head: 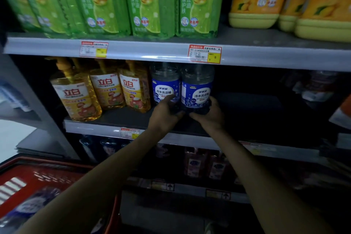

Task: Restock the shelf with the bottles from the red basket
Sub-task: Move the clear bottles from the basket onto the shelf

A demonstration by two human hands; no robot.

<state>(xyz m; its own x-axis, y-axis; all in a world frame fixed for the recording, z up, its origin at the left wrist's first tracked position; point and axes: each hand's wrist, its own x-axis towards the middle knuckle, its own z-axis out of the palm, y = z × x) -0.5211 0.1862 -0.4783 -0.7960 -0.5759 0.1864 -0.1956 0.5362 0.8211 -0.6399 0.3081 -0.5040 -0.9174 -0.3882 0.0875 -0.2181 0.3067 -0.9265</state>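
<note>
We've got both hands low on the blue-label bottle (196,91), right at its base. Our left hand (165,113) curls round it from the left, squeezed in against a matching bottle (164,86), and our right hand (209,113) cups the other side. It's upright on the middle shelf (91,128), though our hands hide the base, so we can't tell if it's fully set down. Three yellow soap bottles (107,89) stand further left. The red basket (38,161) sits low on our left with one blurry bottle (32,203) lying in it.
</note>
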